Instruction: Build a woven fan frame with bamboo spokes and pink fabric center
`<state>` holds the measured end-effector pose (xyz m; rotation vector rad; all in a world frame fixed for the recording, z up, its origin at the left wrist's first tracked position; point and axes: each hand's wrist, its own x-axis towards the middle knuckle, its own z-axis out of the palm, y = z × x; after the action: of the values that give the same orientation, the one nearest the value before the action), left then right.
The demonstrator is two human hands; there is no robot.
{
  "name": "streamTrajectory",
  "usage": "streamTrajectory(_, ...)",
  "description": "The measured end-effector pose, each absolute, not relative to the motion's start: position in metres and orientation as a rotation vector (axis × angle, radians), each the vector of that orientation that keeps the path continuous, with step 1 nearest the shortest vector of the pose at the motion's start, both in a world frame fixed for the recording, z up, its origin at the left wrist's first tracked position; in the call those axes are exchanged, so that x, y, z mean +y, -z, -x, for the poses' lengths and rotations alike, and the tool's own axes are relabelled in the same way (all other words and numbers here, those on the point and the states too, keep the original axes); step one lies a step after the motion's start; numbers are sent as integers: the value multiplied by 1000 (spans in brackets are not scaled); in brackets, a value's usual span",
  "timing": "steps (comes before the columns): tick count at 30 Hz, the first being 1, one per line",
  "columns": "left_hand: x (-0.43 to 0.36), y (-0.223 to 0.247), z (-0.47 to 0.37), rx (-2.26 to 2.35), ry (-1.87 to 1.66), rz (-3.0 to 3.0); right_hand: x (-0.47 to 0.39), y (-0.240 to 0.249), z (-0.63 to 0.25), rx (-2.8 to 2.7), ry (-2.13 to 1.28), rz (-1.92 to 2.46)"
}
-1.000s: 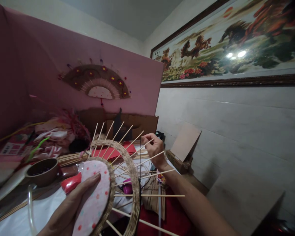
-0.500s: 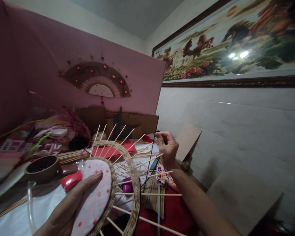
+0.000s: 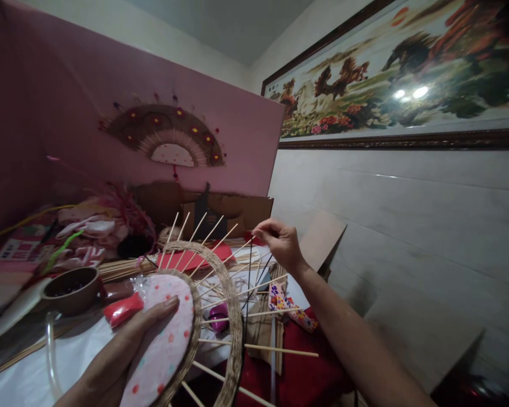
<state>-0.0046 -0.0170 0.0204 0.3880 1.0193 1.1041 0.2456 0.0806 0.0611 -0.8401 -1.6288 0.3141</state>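
Observation:
A half-round fan frame (image 3: pixel 164 333) covered in white cloth with red dots rests in my left hand (image 3: pixel 139 333), my thumb flat on its face and my fingers hidden behind. Thin wooden sticks spread out from it, and a band of twisted brown cord (image 3: pixel 234 316) is woven across them. My right hand (image 3: pixel 277 240) is raised by the upper right sticks, thumb and forefinger pinching a black cord (image 3: pixel 249 277). The cord hangs from the pinch down to the outer edge of the woven band, and part of it loops right of the sticks.
A brown bowl (image 3: pixel 71 289) and a red packet (image 3: pixel 123 310) stand left. Behind lie red paper (image 3: pixel 212 255), a purple object (image 3: pixel 219 317) and flower-patterned cloth (image 3: pixel 280 299). A finished fan (image 3: pixel 169 133) hangs on the pink board; a cardboard piece (image 3: pixel 322 240) leans at the wall.
My right hand has shifted left and slightly up, drawing the black cord closer to the sticks. The fan frame has turned slightly clockwise in my left hand.

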Motion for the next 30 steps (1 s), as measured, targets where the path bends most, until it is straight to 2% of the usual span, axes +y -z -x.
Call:
streamTrajectory(6, -10, -11, 16, 1042, -1015, -520, 95, -40, -250, -1543, -467, 861)
streamTrajectory(14, -16, -16, 12, 1015, -1029, -420, 80, 2, -198, -1598, -739, 890)
streamTrajectory(30, -4, 0, 20, 992, -1115, -469, 71, 27, -169, -1417, -1043, 813)
